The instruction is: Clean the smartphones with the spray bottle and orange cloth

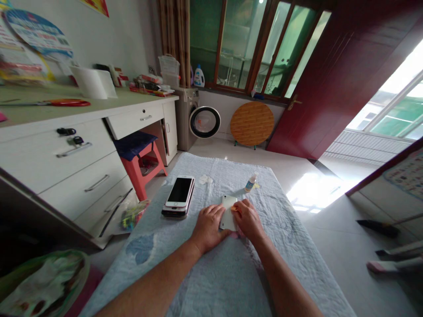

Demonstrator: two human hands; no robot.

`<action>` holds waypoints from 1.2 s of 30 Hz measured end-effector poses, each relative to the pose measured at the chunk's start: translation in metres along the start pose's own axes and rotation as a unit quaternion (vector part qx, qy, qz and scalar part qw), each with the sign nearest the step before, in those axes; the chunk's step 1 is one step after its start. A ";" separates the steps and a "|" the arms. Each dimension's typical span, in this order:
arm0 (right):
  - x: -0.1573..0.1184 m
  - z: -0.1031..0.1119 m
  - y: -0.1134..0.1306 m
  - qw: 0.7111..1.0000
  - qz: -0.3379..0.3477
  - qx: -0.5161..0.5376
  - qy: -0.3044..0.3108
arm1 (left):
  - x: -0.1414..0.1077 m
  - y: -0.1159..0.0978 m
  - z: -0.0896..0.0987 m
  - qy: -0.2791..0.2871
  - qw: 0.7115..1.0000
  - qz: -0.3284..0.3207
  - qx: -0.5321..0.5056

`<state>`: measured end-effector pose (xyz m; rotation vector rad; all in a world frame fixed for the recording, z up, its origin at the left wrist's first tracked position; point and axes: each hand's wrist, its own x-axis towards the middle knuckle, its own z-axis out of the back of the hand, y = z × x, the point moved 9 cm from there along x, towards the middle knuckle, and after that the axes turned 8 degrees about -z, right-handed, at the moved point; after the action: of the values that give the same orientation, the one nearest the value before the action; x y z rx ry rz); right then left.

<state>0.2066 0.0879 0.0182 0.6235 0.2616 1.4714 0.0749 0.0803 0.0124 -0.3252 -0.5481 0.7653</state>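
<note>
A white phone lies back side up on the cloth-covered table. My left hand holds its left edge, fingers along the top left and thumb near the bottom. On the phone's right side, my right hand pinches a small orange item, too small to name, against the phone's back. Left of my hands sits a stack of phones, the top one white with its black screen up. A small bottle with a clear cap stands beyond my right hand.
A white desk with drawers runs along the left, with a red stool under it. A bin is at the lower left. Past the table are a washing machine with its door open and a round wooden board.
</note>
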 end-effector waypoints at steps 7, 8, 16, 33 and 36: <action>-0.007 -0.003 0.011 1.000 0.013 -0.011 0.021 | -0.001 0.002 -0.002 0.003 1.000 0.008 -0.001; -0.008 -0.003 0.012 1.000 0.014 -0.013 0.024 | -0.001 0.002 -0.002 0.003 1.000 0.008 -0.001; -0.009 -0.006 0.016 0.998 0.035 -0.008 0.042 | -0.001 0.002 -0.001 0.002 1.000 0.004 -0.001; 0.002 0.004 -0.007 0.998 -0.045 -0.039 -0.028 | 0.000 0.003 -0.002 0.004 1.000 0.004 -0.003; 0.003 0.005 -0.013 0.996 -0.061 -0.051 -0.032 | 0.000 0.003 -0.003 0.008 1.000 0.004 0.000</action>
<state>0.2205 0.0898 0.0158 0.5619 0.1714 1.3357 0.0748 0.0822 0.0081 -0.3335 -0.5317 0.7707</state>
